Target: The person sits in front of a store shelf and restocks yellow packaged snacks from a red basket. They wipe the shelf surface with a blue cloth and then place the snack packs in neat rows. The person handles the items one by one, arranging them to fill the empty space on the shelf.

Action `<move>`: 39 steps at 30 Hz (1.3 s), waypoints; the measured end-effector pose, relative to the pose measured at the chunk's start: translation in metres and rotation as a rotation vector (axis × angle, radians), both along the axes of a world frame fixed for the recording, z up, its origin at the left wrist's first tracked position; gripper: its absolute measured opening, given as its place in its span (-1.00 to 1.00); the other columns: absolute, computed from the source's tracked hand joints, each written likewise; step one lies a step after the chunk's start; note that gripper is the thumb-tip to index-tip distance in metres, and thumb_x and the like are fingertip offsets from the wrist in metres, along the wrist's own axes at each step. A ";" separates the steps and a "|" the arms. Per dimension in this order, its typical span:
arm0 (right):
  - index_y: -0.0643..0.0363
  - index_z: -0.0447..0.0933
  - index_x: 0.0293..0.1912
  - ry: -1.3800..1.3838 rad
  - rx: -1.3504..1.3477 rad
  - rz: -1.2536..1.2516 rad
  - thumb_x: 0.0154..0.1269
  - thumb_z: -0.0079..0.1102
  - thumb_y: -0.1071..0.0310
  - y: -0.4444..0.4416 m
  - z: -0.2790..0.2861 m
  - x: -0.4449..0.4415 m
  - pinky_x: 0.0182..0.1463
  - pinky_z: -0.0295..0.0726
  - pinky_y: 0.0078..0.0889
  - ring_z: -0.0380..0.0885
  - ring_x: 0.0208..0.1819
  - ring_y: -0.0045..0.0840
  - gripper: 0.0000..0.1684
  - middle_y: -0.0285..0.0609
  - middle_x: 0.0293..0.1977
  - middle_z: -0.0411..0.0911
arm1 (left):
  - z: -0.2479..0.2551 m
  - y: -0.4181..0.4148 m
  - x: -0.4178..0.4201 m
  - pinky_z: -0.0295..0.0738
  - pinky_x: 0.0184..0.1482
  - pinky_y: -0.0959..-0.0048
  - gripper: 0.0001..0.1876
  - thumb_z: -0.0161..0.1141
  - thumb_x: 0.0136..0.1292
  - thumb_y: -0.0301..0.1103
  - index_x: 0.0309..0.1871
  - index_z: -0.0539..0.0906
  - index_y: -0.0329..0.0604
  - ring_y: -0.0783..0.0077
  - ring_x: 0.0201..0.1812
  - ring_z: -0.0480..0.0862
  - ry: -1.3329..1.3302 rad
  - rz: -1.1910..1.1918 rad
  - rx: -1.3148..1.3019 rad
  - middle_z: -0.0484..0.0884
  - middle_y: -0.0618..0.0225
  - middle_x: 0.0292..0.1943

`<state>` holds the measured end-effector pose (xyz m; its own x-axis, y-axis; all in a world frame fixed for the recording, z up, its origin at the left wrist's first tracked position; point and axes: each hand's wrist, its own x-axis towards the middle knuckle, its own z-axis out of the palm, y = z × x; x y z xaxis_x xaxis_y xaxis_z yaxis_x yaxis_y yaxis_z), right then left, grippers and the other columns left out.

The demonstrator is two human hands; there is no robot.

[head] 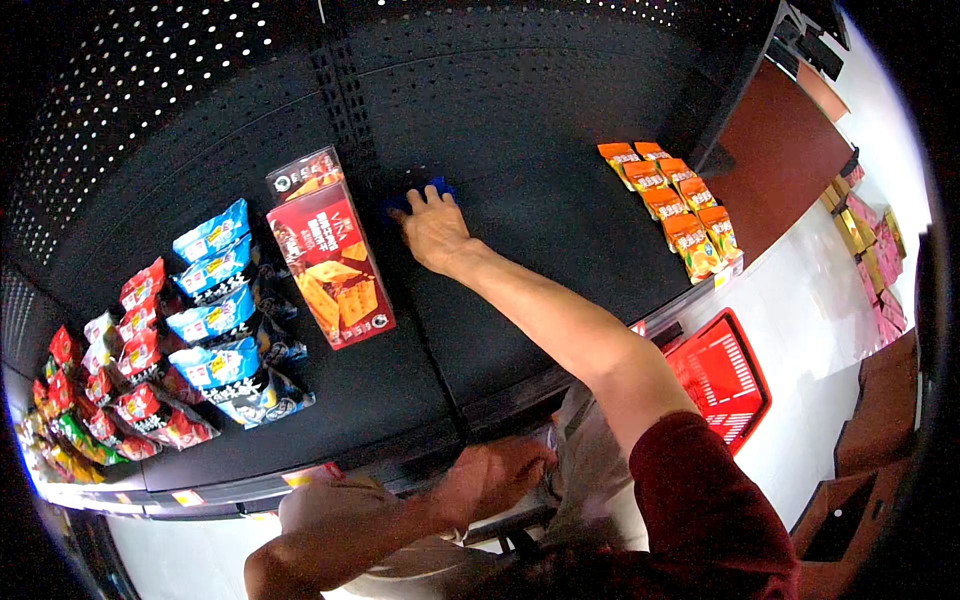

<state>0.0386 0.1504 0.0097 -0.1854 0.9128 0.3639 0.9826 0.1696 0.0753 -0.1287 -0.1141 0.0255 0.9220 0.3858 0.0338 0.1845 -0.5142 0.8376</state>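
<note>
My right hand (pixel 437 231) reaches far onto the black shelf (pixel 510 300), its fingers bent over a dark blue item (pixel 439 184). Most of that item is hidden under the hand, so its kind is unclear. To the left of this hand stands a red VINA cracker box (pixel 334 270), with a second box (pixel 304 174) of similar print behind it. My left hand (pixel 521 461) is low in front of my body, below the shelf's front edge. It is blurred and its fingers are partly hidden, so I cannot tell whether it holds anything.
Blue snack bags (pixel 217 364) stand in a row left of the boxes, with red bags (pixel 142 345) and other colored bags further left. Orange packets (pixel 686 232) form two rows at the shelf's right end. A red plastic basket (pixel 724 382) is below, on the right.
</note>
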 end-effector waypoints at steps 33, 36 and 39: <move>-0.06 0.54 0.25 -0.014 -0.115 -0.425 0.35 0.20 0.27 -0.179 0.029 0.218 0.18 0.60 -0.09 0.46 0.18 -0.09 -0.53 0.01 0.08 0.49 | -0.033 -0.028 0.020 0.63 0.00 0.09 -0.77 0.08 0.46 -0.25 0.04 0.61 -0.10 -0.01 -0.08 0.72 0.099 -0.222 -0.016 0.70 0.08 -0.10; -0.09 0.51 0.28 -0.031 -0.106 -0.444 0.41 0.16 0.21 -0.125 0.024 0.206 0.24 0.56 -0.07 0.44 0.22 -0.10 -0.53 0.06 0.14 0.48 | -0.034 -0.030 0.017 0.62 -0.03 0.07 -0.78 0.07 0.46 -0.24 0.02 0.61 -0.09 -0.02 -0.13 0.72 0.034 -0.205 0.000 0.70 0.07 -0.14; -0.13 0.53 0.28 0.038 -0.150 -0.315 0.37 0.14 0.25 -0.080 0.027 0.153 0.24 0.58 -0.03 0.41 0.30 -0.10 -0.51 0.04 0.18 0.48 | -0.038 -0.031 0.017 0.62 -0.09 0.07 -0.78 0.06 0.46 -0.23 -0.01 0.63 -0.10 -0.01 -0.19 0.73 0.019 -0.181 -0.013 0.71 0.06 -0.19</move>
<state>0.1916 0.0699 0.0363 0.1246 0.9669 0.2228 0.9902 -0.1356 0.0346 -0.1116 -0.1452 -0.0120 0.9769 0.2133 0.0116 0.1057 -0.5297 0.8416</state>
